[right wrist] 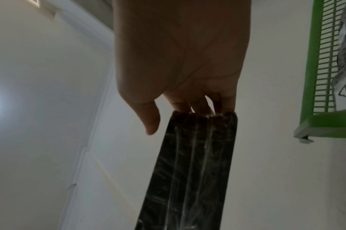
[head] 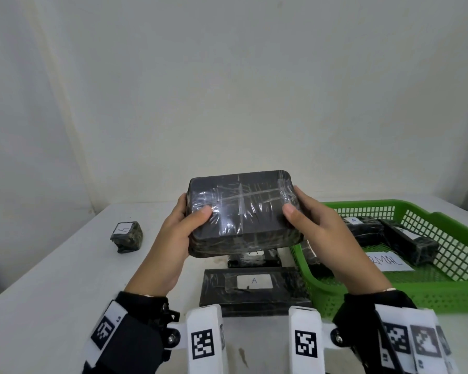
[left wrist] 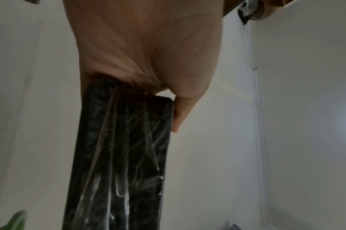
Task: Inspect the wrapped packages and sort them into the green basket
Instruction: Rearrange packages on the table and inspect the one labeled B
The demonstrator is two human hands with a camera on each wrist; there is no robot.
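Black wrapped package [head: 242,211] up in the air over the surface [head: 52,279], long axis running left to right, broad face tipped toward the camera. Left hand [head: 173,238] has a closed grip on its left end, thumb on top; right hand [head: 333,238] grips the right end the same way. Directly below lies a flat package [head: 254,290] labelled A, with another partly hidden behind it. The green basket [head: 430,290] sits just to the right, packages already inside. A small cube [head: 126,236] labelled A sits well off left
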